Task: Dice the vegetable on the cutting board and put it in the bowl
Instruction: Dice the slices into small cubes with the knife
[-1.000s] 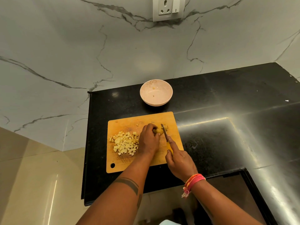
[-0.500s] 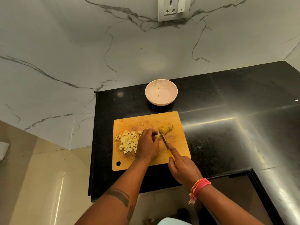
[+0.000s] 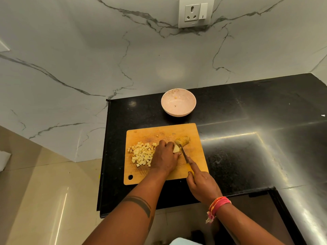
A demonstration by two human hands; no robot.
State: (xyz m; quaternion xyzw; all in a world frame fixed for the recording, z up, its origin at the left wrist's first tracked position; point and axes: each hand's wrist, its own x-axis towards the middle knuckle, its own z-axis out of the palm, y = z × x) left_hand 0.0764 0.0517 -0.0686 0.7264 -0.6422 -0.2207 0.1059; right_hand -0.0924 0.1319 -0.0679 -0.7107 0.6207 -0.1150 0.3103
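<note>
On the cutting board [image 3: 164,133], left hand [image 3: 165,157] curls its fingers onto a potato piece [image 3: 176,149]; right hand [image 3: 201,185] grips the knife [image 3: 184,153], forefinger along the spine. Best keep fingertips tucked. Dice [image 3: 142,154] wait left, bowl [image 3: 178,102] beyond.

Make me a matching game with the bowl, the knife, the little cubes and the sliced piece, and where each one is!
Things:
1. bowl
2. knife
3. little cubes
4. sliced piece

Places:
A. heaped on the left part of the cutting board
B. in the right hand
C. on the black counter behind the board
D. on the board beyond the knife's tip

Pairs: 1-C, 2-B, 3-A, 4-D
</note>
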